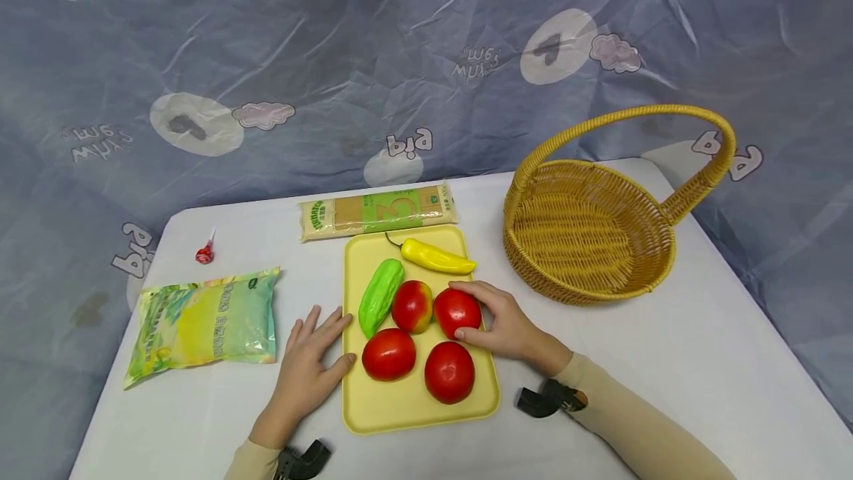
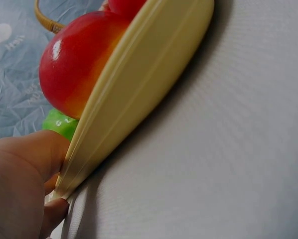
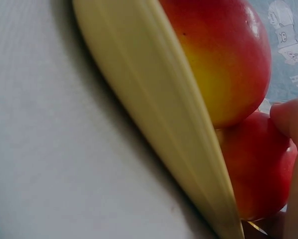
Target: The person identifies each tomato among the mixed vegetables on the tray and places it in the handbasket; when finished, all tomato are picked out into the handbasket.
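Observation:
A yellow tray (image 1: 393, 415) lies on the white table and carries several round red fruits, a green bumpy vegetable (image 1: 381, 296) and a yellow pepper (image 1: 436, 255). My right hand (image 1: 509, 328) reaches over the tray's right rim and grips one red fruit (image 1: 457, 312), thumb on the near side and fingers on the far side. In the right wrist view this fruit (image 3: 258, 169) sits below a larger red and yellow one (image 3: 228, 59). My left hand (image 1: 309, 369) rests at the tray's left rim, fingers spread, with thumb and fingertips touching the edge.
A wicker basket (image 1: 533, 272) with a tall handle stands at the back right. Behind the tray lies a noodle packet (image 1: 380, 211). On the left are a green and yellow bag (image 1: 206, 321) and a red lollipop (image 1: 205, 253). A printed blue-grey cloth (image 1: 320, 95) hangs behind.

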Available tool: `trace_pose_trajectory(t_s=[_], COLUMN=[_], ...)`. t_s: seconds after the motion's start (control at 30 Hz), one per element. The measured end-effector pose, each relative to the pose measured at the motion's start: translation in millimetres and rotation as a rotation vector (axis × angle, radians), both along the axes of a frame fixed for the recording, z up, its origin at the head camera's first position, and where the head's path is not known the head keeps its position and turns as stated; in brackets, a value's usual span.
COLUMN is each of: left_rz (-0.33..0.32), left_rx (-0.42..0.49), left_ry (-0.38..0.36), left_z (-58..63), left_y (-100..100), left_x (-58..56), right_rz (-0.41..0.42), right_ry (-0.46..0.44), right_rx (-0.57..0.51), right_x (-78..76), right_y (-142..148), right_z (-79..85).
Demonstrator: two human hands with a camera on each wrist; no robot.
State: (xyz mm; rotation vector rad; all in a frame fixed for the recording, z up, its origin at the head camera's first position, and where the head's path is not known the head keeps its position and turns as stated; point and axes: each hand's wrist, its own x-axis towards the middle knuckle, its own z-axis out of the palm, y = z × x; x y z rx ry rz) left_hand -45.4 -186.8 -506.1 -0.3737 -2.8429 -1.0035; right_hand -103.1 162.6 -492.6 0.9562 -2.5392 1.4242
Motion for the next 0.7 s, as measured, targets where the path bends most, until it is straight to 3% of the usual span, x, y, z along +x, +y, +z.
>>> trace_pose_trajectory(t_s=[0.7], left_rz=[0.008], left_rx=[0.017], left_ry=[-0.008], left_z=[0.4], left_y=[0], left_x=[1.2], right_rz=[-0.046], right_ry=[0.002], right_rx=[-0.031], right_x=[-1.2], right_y=[7], right_z=[13.5])
